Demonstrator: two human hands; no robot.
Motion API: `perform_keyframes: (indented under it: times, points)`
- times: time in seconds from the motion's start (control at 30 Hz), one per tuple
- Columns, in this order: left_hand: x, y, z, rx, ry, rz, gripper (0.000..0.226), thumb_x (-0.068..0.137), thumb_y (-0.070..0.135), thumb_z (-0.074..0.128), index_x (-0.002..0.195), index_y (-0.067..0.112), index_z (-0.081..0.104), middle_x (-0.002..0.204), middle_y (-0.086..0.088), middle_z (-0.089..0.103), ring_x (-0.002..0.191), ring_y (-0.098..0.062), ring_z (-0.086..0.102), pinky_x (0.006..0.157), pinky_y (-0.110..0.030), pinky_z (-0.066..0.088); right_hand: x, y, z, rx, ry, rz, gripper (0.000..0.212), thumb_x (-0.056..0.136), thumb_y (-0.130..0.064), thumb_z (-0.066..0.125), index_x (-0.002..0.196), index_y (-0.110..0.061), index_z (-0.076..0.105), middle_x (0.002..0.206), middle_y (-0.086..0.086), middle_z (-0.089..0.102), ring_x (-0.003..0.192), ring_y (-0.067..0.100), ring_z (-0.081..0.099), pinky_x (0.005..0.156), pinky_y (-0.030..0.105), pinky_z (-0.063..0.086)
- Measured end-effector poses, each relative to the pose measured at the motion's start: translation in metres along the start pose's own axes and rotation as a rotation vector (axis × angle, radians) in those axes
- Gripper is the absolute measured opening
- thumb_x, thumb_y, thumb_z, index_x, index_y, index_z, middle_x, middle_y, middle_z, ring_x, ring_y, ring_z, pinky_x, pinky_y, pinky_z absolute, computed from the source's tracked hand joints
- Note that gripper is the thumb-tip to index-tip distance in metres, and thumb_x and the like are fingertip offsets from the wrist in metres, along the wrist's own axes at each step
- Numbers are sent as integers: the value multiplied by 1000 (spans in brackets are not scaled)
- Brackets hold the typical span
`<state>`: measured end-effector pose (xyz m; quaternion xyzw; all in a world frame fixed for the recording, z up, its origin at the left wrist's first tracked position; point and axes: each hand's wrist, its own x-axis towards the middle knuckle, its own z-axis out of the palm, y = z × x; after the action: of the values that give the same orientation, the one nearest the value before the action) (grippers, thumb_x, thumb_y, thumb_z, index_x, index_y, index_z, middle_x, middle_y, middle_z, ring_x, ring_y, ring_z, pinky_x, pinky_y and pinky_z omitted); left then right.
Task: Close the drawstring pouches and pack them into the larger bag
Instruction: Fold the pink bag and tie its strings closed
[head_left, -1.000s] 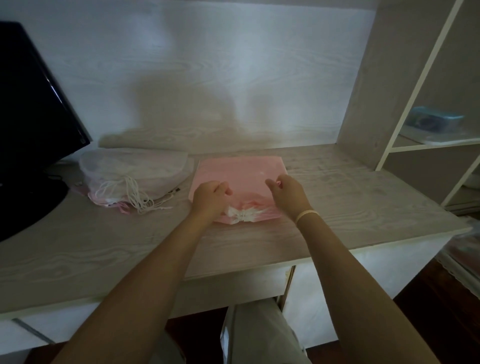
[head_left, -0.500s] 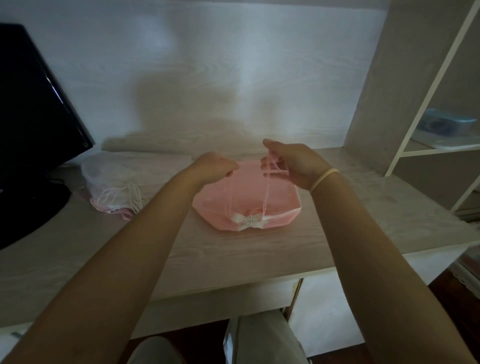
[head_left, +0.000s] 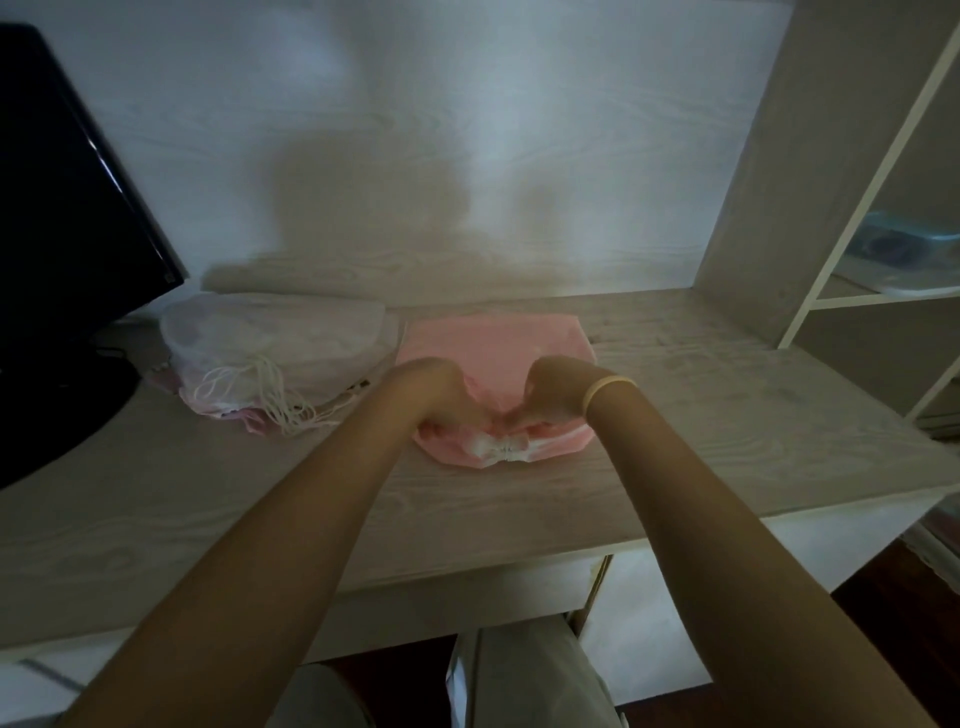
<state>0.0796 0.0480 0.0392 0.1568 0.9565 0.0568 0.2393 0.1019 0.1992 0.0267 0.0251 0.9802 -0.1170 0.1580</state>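
A pink drawstring pouch (head_left: 493, 348) lies flat on the wooden desk (head_left: 727, 415), its gathered mouth with white trim (head_left: 501, 447) facing me. My left hand (head_left: 441, 387) and my right hand (head_left: 553, 389) are both down on the pouch just behind the mouth, fingers curled and pinching the pink fabric or strings there; the fingertips are hidden. To the left lies a larger white mesh bag (head_left: 270, 338) with loose white cords (head_left: 260, 395) spilling from its mouth and pink pouches partly under it.
A black monitor (head_left: 67, 234) on its stand fills the left side of the desk. Open shelves (head_left: 883, 301) rise at the right, holding a clear blue container (head_left: 904, 249). The desk's front edge runs just below my forearms.
Half a second ago my hands were raised above the pouch, pulling its strings up. They have come back down onto the pouch near its gathered mouth.
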Motion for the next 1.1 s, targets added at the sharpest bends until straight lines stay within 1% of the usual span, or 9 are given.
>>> perform_keyframes:
  times: [0.13, 0.27, 0.37, 0.43, 0.53, 0.63, 0.8, 0.97, 1.1]
  points:
    - [4, -1, 16, -8, 36, 39, 49, 83, 56, 67, 69, 9, 65, 64, -5, 60, 57, -16, 55, 54, -23, 45, -2, -4, 10, -72, 9, 12, 26, 69, -29, 81, 64, -12, 63, 69, 3, 63, 69, 21, 60, 78, 32, 55]
    - [3, -4, 24, -125, 106, 135, 13, 89, 27, 67, 88, 14, 72, 84, -11, 66, 76, -25, 63, 71, -30, 50, 0, 1, 23, -52, 76, -15, 28, 77, -28, 74, 58, -11, 63, 56, 2, 57, 55, 17, 52, 60, 26, 44]
    - [11, -9, 26, -400, 307, 228, 14, 82, 26, 74, 78, 13, 78, 68, -3, 72, 69, -23, 70, 70, -33, 57, 2, 4, 30, -7, 136, -24, 30, 84, -31, 68, 62, -11, 64, 56, 3, 53, 53, 16, 48, 55, 27, 39]
    - [15, -5, 26, -511, 389, 246, 16, 83, 27, 74, 73, 16, 77, 59, 3, 68, 54, -11, 62, 59, -23, 52, 3, 7, 33, 132, 151, -38, 30, 87, -34, 65, 68, -11, 65, 62, 2, 56, 55, 14, 50, 55, 23, 40]
    - [14, 10, 34, -951, 335, 263, 16, 90, 20, 69, 80, 8, 74, 63, 0, 69, 55, -10, 62, 51, -18, 48, 3, 12, 38, 370, 216, -70, 26, 90, -26, 61, 84, -3, 70, 65, 4, 59, 60, 16, 54, 56, 22, 42]
    - [17, 19, 48, -1340, 247, 178, 16, 95, 13, 61, 85, 2, 67, 61, -9, 63, 48, -19, 59, 46, -25, 50, 11, 20, 49, 659, 296, -57, 30, 91, -15, 58, 63, -4, 61, 56, 9, 57, 55, 24, 57, 53, 26, 44]
    - [30, 17, 65, -1179, 401, 80, 23, 92, 10, 60, 71, 3, 67, 51, -8, 57, 33, -14, 47, 36, -18, 35, 14, 32, 43, 1176, 485, -66, 23, 89, -15, 64, 69, -6, 66, 56, 3, 61, 49, 15, 53, 49, 24, 47]
    - [27, 17, 60, -967, 359, 149, 27, 84, 3, 55, 58, 3, 61, 42, -3, 52, 30, -7, 42, 37, -15, 32, 16, 22, 21, 1136, 567, -190, 23, 88, -22, 66, 85, 1, 71, 75, 6, 66, 67, 11, 60, 70, 25, 56]
    - [24, 20, 52, -888, 235, 192, 30, 86, 14, 52, 59, 6, 61, 43, 2, 54, 38, -9, 46, 41, -16, 34, 21, 6, 17, 1099, 483, -263, 23, 90, -18, 64, 89, 4, 69, 76, 13, 70, 65, 11, 62, 65, 19, 55]
